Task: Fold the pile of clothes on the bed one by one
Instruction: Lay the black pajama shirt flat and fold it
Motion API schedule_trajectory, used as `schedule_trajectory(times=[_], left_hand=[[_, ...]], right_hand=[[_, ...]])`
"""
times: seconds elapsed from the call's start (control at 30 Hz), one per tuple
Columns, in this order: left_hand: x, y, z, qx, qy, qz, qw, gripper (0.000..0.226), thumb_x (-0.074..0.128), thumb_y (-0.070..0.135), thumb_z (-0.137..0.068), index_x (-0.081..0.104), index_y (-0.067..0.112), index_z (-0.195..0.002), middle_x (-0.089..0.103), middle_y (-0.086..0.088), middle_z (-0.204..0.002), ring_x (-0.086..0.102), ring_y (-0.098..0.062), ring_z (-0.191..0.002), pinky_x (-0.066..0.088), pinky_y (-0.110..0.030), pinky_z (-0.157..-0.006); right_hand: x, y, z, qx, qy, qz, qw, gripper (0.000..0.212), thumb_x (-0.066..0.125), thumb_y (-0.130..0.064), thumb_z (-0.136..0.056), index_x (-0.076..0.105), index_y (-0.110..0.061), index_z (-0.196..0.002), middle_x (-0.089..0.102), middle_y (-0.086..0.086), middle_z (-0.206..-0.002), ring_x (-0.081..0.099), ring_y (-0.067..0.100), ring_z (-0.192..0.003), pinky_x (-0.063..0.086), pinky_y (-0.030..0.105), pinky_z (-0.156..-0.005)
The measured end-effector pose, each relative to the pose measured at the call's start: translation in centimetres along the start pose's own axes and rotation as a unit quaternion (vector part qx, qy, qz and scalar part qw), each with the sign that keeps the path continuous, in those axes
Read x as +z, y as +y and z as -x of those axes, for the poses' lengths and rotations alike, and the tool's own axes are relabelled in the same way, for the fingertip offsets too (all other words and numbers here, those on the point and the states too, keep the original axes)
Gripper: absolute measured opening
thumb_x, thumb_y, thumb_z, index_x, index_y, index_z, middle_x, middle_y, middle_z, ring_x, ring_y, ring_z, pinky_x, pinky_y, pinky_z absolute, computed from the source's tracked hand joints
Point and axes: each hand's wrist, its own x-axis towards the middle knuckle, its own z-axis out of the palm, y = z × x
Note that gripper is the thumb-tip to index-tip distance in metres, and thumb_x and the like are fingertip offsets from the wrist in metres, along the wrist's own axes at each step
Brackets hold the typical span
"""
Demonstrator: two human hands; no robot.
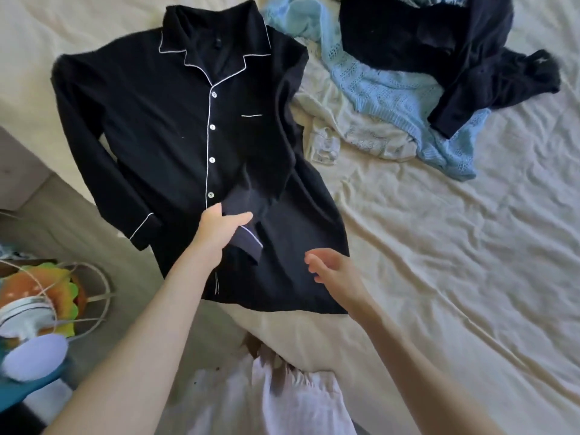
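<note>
A black button-front pyjama shirt with white piping (175,130) is lying face up on the cream-sheeted bed (439,246), reaching away from both hands. The left hand (219,229) is pinching the white-trimmed cuff of its folded-over sleeve (248,243), while the right hand (332,271) is hovering just beside with fingers loosely spread, holding nothing. Beyond the right hand, a pale blue knit (376,86) and a dark garment (439,48) are lying heaped.

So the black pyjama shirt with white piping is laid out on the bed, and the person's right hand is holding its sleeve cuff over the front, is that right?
Nearly. The head view shows the left hand holding the sleeve cuff over the front, not the right. The right hand hovers open beside it, holding nothing. The rest stands: the black pyjama shirt with white piping is laid out on the bed.
</note>
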Motion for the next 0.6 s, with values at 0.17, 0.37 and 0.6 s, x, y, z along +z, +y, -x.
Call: schedule_trajectory(times=[0.17, 0.37, 0.6], left_hand=[[-8.4, -0.6, -3.0, 0.024, 0.123, -0.15, 0.981, 0.018, 0.065, 0.009, -0.084, 0.061, 0.006, -0.101, 0.066, -0.008, -0.101, 0.061, -0.03, -0.096, 0.048, -0.038, -0.082], [-11.5, -0.5, -7.5, 0.02, 0.087, -0.325, 0.942, 0.057, 0.057, 0.022, -0.092, 0.035, 0.009, -0.142, 0.04, -0.015, -0.144, 0.041, -0.032, -0.129, 0.034, -0.042, -0.106], [-9.3, 5.1, -14.9, 0.19, 0.033, -0.37, 0.909, 0.043, 0.049, 0.017, -0.095, 0.043, 0.011, -0.137, 0.04, -0.012, -0.142, 0.039, -0.028, -0.129, 0.032, -0.036, -0.103]], right_hand=[[2.6, -1.1, -2.0, 0.018, -0.009, 0.076, 0.997, 0.033, 0.042, -0.026, -0.098, 0.061, -0.002, -0.11, 0.064, 0.018, -0.109, 0.059, 0.034, -0.101, 0.048, 0.047, -0.093], [4.5, -3.3, -7.7, 0.008, 0.008, 0.149, 0.989, 0.051, 0.046, -0.029, -0.099, 0.032, -0.017, -0.146, 0.037, 0.001, -0.149, 0.037, 0.02, -0.135, 0.032, 0.032, -0.109], [6.3, -5.8, -13.4, 0.013, 0.16, 0.351, 0.923, 0.048, 0.048, -0.036, -0.096, 0.038, -0.014, -0.138, 0.043, 0.007, -0.138, 0.041, 0.029, -0.123, 0.04, 0.044, -0.097]])
